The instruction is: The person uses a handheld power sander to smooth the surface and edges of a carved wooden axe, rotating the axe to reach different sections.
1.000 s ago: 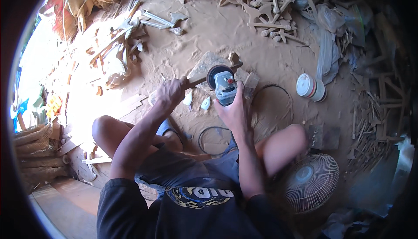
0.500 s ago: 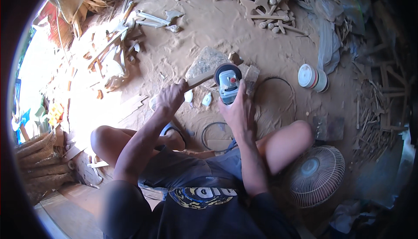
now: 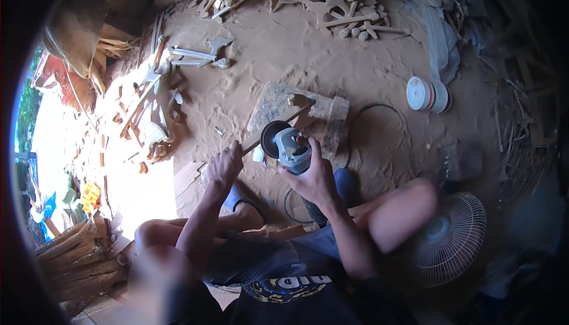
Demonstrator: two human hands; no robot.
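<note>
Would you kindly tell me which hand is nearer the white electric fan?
Right. The right hand on the angle grinder sits closer to the fan; the left hand, gripping the wooden stick, is farther.

Right hand (image 3: 314, 177) presses grinder (image 3: 288, 146) against wooden piece (image 3: 278, 122).

Your single head camera looks steeply down from above your lap, close to your hands at frame centre, sandy floor (image 3: 379, 58) filling the upper frame.

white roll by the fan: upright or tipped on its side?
Tipped on its side. The white roll lies on the sandy floor with its round flat end facing left and its banded curved side resting on the ground.
</note>
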